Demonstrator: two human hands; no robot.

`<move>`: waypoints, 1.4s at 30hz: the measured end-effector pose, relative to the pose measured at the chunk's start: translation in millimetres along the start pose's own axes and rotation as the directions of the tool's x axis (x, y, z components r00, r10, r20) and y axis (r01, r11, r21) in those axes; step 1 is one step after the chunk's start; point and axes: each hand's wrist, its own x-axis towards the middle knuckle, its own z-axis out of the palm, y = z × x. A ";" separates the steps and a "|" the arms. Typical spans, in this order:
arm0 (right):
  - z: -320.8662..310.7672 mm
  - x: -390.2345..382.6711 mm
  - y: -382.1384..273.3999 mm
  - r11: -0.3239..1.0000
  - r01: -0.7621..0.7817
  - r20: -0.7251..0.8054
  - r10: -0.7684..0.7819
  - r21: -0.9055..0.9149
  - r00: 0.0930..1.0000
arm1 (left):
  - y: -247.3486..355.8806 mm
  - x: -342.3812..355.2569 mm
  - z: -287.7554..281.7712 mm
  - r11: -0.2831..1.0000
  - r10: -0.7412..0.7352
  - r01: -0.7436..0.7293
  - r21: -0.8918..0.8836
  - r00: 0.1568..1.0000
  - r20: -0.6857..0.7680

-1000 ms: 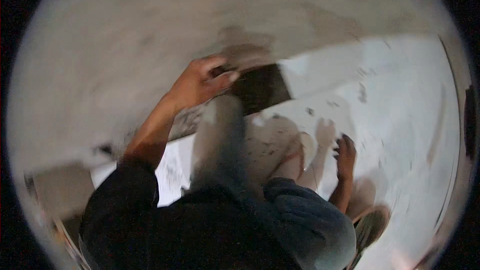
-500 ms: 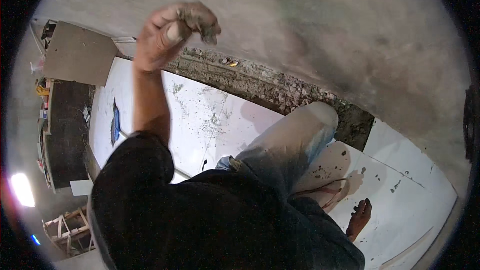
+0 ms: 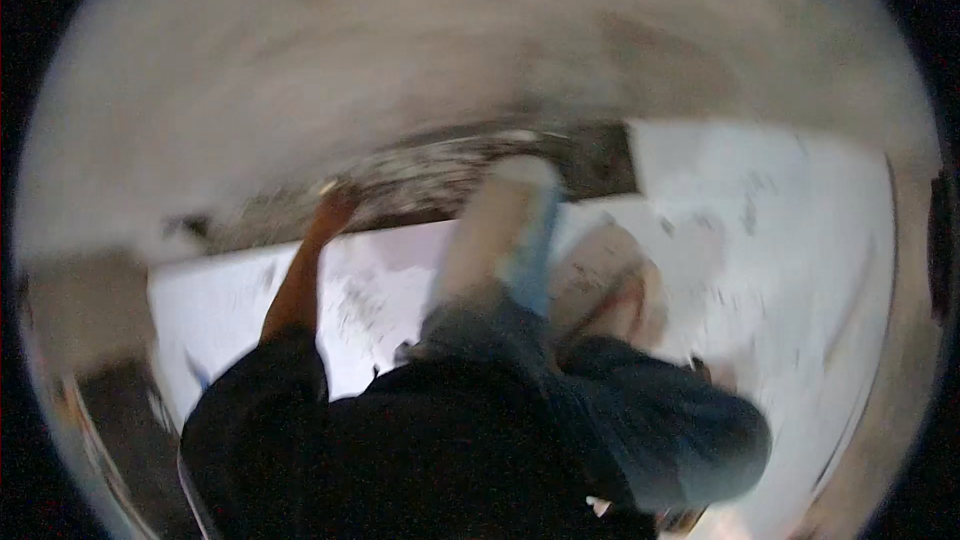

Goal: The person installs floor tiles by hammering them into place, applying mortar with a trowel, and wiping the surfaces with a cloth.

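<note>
The picture is smeared by motion. My left hand [image 3: 340, 206] reaches down to the strip of rough, gritty rubble [image 3: 430, 178] at the foot of the wall. Its fingers are blurred, so whether anything is in them cannot be made out. A small yellowish bit [image 3: 328, 187] shows by the fingertips. My right hand [image 3: 718, 375] is low over the white tiles [image 3: 760, 250], partly hidden behind my dark sleeve, with a dark smudge at its fingers. My bent knee [image 3: 515, 180] comes up to the strip's edge between the two hands.
A bare grey-brown wall [image 3: 450, 50] rises beyond the strip. Dark, damp-looking soil [image 3: 605, 160] fills the strip's right end. White flooring spotted with dark crumbs [image 3: 365, 305] lies left of my leg. At the far left are a brown board [image 3: 85, 305] and a dark panel [image 3: 130, 420].
My left hand, raised with a grey muddy lump in its fingers, has dropped to the rubble strip. My right hand has drawn in behind the sleeve. The whole view has turned.
</note>
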 end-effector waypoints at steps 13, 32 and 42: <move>55.4 -194.2 20.1 0.943 -0.232 -0.335 0.305 0.240 0.892 | 145.5 57.4 21.4 0.583 -0.056 -0.216 0.783 0.951 0.304; 105.8 -171.7 164.7 0.685 -0.700 -0.110 0.694 -0.204 0.711 | 369.1 30.2 122.9 0.616 -0.140 -0.430 0.660 0.765 0.629; 175.8 -142.1 119.7 0.713 -0.688 0.027 0.697 -0.138 0.716 | 646.9 -60.3 338.2 0.600 0.248 -0.738 0.308 0.537 0.806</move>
